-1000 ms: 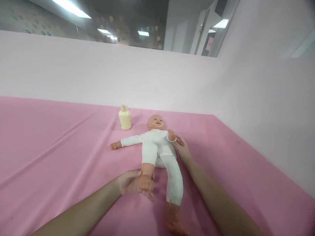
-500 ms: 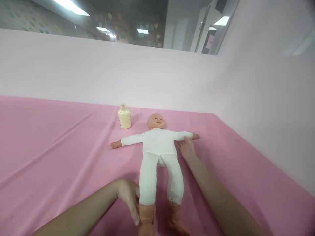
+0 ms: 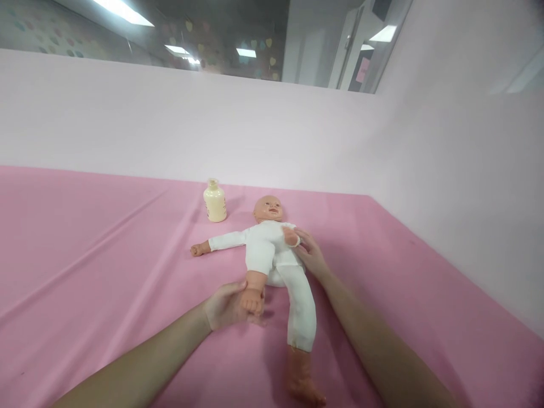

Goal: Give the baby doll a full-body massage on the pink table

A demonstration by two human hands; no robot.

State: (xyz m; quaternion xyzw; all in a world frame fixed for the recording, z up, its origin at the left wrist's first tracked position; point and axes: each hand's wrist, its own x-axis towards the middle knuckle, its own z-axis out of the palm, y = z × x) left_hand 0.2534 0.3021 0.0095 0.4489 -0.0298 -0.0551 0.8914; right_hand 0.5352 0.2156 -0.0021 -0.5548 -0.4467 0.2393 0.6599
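Note:
A baby doll (image 3: 276, 249) in a white suit lies on its back, head toward the far wall. My left hand (image 3: 232, 306) is wrapped round the ankle of the doll's leg on the left, which is raised and bent with its foot toward me. My right hand (image 3: 308, 249) holds the doll's arm on the right, folded over its chest. The doll's other arm stretches out to the left, and its other leg lies straight toward me.
A cream pump bottle (image 3: 215, 203) stands left of the doll's head. The pink cover (image 3: 106, 255) has long creases on the left. Pale walls (image 3: 191, 130) rise behind and at the right, with a window (image 3: 238, 34) above.
The doll's leg on the left has been lifted and bent up with my left hand. Its arm on the right has been brought inward over the chest with my right hand.

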